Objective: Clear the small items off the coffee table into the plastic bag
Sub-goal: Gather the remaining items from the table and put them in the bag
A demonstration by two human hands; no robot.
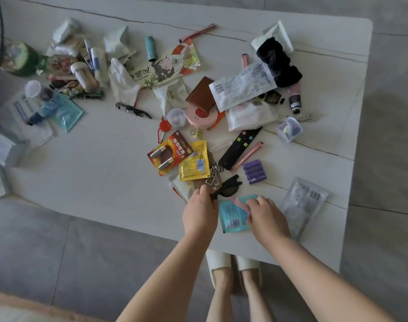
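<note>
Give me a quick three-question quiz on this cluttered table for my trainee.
1. True or false: the left hand grips the black folded sunglasses.
2. What does the right hand pinch? A) slim pink stick B) purple battery pack C) black remote control
3. Fill in: the stick lies over a flat ____ foil sachet.

Key: 1 true; 2 A; 3 teal.
</note>
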